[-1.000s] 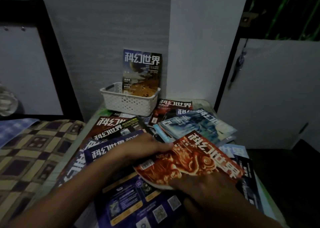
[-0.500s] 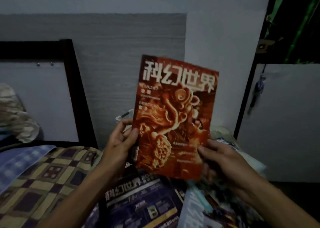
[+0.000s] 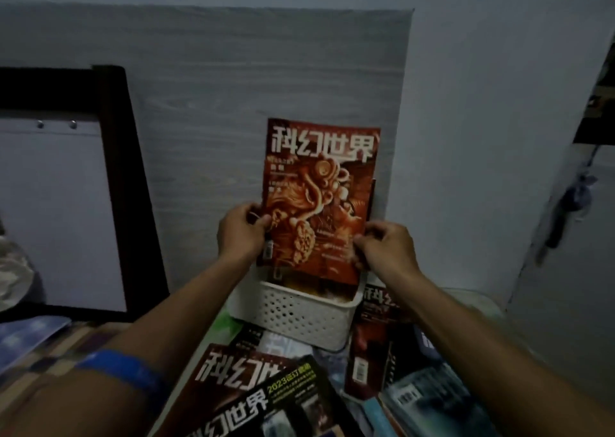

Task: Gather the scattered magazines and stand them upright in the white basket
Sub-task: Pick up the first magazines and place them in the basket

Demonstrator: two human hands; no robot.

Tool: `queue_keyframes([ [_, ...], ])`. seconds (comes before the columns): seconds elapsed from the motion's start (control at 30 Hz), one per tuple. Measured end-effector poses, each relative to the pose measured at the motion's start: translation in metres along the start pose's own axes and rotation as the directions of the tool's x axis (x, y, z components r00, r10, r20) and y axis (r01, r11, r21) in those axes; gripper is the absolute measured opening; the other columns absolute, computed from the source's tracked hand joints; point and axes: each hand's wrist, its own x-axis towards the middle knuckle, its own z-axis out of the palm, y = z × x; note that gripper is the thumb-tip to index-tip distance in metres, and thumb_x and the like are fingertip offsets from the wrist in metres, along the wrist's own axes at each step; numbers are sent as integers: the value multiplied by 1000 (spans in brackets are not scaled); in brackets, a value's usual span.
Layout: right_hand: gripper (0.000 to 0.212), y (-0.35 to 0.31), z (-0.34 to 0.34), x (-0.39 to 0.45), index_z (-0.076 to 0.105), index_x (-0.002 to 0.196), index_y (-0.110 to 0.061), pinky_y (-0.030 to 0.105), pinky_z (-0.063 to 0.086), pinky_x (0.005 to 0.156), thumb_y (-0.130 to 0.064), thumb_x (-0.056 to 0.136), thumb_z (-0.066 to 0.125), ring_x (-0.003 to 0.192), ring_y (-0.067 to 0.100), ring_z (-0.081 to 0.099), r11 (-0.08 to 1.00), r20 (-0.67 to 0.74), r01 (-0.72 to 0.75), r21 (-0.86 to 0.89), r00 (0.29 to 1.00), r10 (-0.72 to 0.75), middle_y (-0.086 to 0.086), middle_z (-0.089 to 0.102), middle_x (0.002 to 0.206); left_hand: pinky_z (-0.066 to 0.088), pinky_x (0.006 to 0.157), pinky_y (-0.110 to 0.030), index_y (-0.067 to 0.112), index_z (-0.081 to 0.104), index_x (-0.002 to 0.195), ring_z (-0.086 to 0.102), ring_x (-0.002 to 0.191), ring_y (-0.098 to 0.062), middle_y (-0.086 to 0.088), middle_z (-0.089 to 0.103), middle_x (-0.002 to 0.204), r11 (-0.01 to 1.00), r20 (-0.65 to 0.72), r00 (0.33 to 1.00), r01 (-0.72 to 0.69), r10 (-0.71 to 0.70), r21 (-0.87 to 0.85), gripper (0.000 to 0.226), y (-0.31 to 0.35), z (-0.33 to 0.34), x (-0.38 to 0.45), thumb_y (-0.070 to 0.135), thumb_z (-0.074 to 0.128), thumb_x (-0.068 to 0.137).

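An orange-red magazine (image 3: 321, 200) stands upright with its lower edge inside the white perforated basket (image 3: 299, 317), against the grey wall panel. My left hand (image 3: 241, 232) grips its left edge and my right hand (image 3: 382, 247) pinches its right edge. A sliver of another magazine (image 3: 373, 197) shows behind it on the right. Several magazines lie scattered on the table in front: a dark brown one (image 3: 253, 393), a red one (image 3: 371, 347) and bluish ones (image 3: 429, 400).
A dark-framed white board (image 3: 60, 203) leans at the left, above a checked blanket (image 3: 40, 363). A white door (image 3: 565, 223) stands at the right. The basket sits at the back of the small table, close to the wall.
Both hands lifted the orange-red magazine off the pile, turned it upright and carried it forward; its lower edge now sits in the basket in front of the earlier magazine.
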Motion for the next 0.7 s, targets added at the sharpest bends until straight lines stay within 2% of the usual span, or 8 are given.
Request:
queue_keyframes([
  [0.2,20,49,10,15,72,62,-12,27,54,49,1,77,72,46,17,66,991,-3,-133,4,991,133,4,72,57,57,85,-44,17,72,100,68,91,-21,-3,73,100,997,65,998,-14,9,73,11,-38,25,6,20,68,90],
  [0.3,16,46,5,15,68,64,-9,31,55,52,3,73,73,48,19,66,980,16,-186,67,982,186,13,71,64,55,88,-40,12,68,111,66,100,-25,-11,70,113,986,76,994,65,-77,154,24,-39,25,9,18,70,88],
  [0.37,21,42,1,8,63,64,-16,38,60,64,0,71,76,64,23,70,991,5,-128,35,992,128,5,69,69,52,97,-43,9,60,127,62,113,-28,-14,64,127,979,90,989,100,-118,180,42,-38,21,2,21,70,87],
  [0.43,20,35,-6,-14,62,74,-22,44,59,80,-6,74,75,84,25,70,998,9,-36,-60,999,36,-4,67,80,51,96,-40,11,60,128,61,114,-26,-10,63,128,989,65,996,50,-59,136,42,-31,8,-17,21,68,88],
  [0.53,16,24,-27,-73,70,96,-21,39,60,78,-15,81,71,85,17,71,985,156,124,-117,982,-105,-3,73,92,51,78,-27,18,70,105,67,93,-18,0,70,101,988,76,992,-108,100,111,17,-19,-26,-63,13,64,90],
  [0.6,15,18,-47,-127,72,97,-23,25,57,71,-17,83,70,77,6,70,954,363,246,-169,916,-172,-7,74,84,51,64,-20,27,71,83,67,72,-8,6,72,80,986,247,961,-150,128,74,19,-16,-58,-104,11,64,90],
  [0.63,14,15,-57,-154,73,95,-25,19,54,68,-19,83,70,75,0,68,932,480,299,-204,860,-170,-10,74,82,52,60,-17,28,72,78,67,68,-3,7,73,76,983,388,914,-166,122,81,20,-14,-75,-125,14,65,90],
  [0.7,12,11,-71,-202,73,96,-29,15,50,68,-26,85,68,79,-4,64,854,665,413,-317,739,-110,-16,72,87,53,67,-16,33,73,83,68,77,2,11,74,83,950,677,733,-253,65,182,19,-12,-108,-164,19,64,93],
])
